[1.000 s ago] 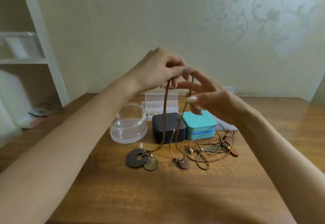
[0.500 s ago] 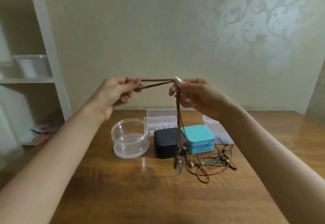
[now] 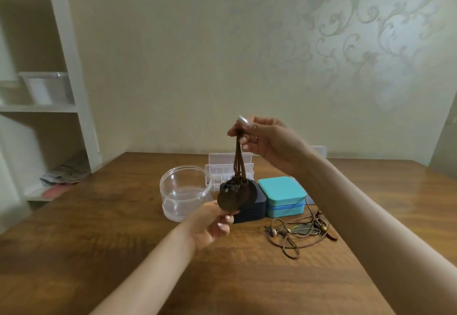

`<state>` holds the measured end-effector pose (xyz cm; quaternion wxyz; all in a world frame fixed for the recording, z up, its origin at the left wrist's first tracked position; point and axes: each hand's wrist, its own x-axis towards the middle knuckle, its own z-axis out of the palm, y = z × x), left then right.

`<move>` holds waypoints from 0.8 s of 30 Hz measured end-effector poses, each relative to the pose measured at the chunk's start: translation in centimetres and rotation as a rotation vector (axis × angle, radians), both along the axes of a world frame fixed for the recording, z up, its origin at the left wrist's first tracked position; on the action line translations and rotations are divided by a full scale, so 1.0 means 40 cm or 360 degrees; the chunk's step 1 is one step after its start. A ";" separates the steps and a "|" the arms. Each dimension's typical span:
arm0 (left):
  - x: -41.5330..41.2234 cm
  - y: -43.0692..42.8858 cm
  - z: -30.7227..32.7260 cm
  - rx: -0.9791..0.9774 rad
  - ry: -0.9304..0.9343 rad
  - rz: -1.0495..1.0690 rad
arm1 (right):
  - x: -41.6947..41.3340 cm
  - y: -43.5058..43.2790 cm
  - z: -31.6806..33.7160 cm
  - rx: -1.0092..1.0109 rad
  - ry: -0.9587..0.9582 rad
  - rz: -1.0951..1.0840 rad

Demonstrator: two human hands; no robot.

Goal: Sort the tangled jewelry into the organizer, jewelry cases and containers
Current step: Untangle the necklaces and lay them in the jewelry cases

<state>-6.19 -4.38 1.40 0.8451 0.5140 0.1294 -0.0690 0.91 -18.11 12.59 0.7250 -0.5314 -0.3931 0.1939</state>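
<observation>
The right hand (image 3: 257, 139) pinches the gathered top of a necklace (image 3: 238, 166), its thin brown cord doubled into several strands that hang straight down above the desk (image 3: 123, 235). At the bottom hang flat round pendants (image 3: 228, 201), one bronze, the others darker. The left hand (image 3: 210, 223), below, holds the bronze disc's lower edge between thumb and curled fingers. Behind it stand a clear round container (image 3: 185, 191), a clear compartment organizer (image 3: 217, 168), a dark case (image 3: 254, 209) and a teal case (image 3: 282, 196). More tangled cords and small pendants (image 3: 301, 230) lie just right of the cases.

Patterned cream wall (image 3: 247, 55), white shelving (image 3: 66, 42)
</observation>
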 end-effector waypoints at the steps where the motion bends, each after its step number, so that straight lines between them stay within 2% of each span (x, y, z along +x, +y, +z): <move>1: -0.005 -0.003 0.000 0.0098 0.0004 -0.0001 | 0.002 0.009 -0.005 -0.0008 -0.0016 -0.0020; 2: -0.011 -0.002 0.004 0.0324 -0.0014 -0.0008 | 0.006 0.017 -0.009 -0.0016 -0.0041 -0.0062; 4: -0.017 0.021 0.019 0.0970 -0.0139 0.0081 | 0.016 0.041 -0.010 -0.0026 -0.0112 -0.0175; 6: -0.011 0.072 0.030 0.1441 -0.0443 0.0439 | 0.030 0.079 0.001 0.0002 -0.0171 -0.0256; 9: -0.008 0.154 0.046 0.1622 -0.0772 0.1176 | 0.049 0.139 0.013 0.0058 -0.0237 -0.0335; 11: 0.010 0.218 0.032 0.1777 -0.0786 0.1519 | 0.062 0.197 0.011 0.0053 -0.0249 -0.0338; 12: 0.020 0.241 0.016 0.1854 -0.0744 0.1577 | 0.066 0.223 0.005 0.0030 -0.0251 -0.0336; 14: 0.039 0.275 -0.032 0.1913 -0.0598 0.1507 | 0.073 0.271 -0.013 -0.0022 -0.0253 -0.0324; 17: 0.049 0.296 -0.096 0.1757 -0.0502 0.1281 | 0.088 0.311 -0.060 -0.0282 -0.0299 -0.0302; 19: 0.054 0.305 -0.106 0.1721 -0.0555 0.1229 | 0.111 0.311 -0.095 -0.0725 -0.0366 -0.0253; 21: 0.061 0.308 -0.116 0.1853 -0.0642 0.1165 | 0.131 0.309 -0.125 -0.1251 -0.0529 -0.0179; 24: 0.073 0.307 -0.124 0.2018 -0.0704 0.1095 | 0.144 0.344 -0.152 -0.1734 -0.0991 -0.0262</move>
